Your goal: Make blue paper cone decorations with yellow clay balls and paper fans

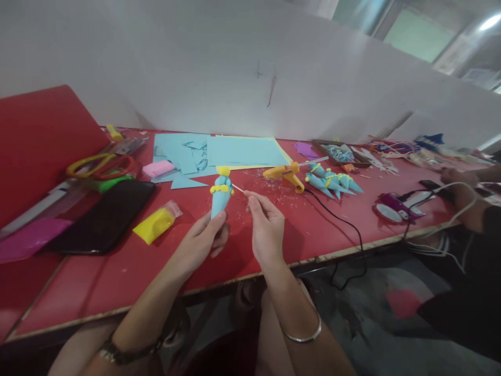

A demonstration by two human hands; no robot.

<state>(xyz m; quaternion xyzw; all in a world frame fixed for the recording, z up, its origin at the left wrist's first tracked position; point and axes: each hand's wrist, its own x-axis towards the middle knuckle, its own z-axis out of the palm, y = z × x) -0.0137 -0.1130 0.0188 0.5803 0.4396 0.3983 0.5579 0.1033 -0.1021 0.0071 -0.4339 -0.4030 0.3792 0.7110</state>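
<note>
The lower tip of the blue cone is hidden by the left hand, whose thumb and fingers pinch it above the red table. The right hand pinches a thin stick; whether this touches the cone, I cannot tell. Yellow pieces ring the cone's upper part.

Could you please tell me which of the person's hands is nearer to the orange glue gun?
Right. The right hand is on the near side of the glue gun, slightly left; the left hand, holding the blue cone, is farther off to the left.
</note>
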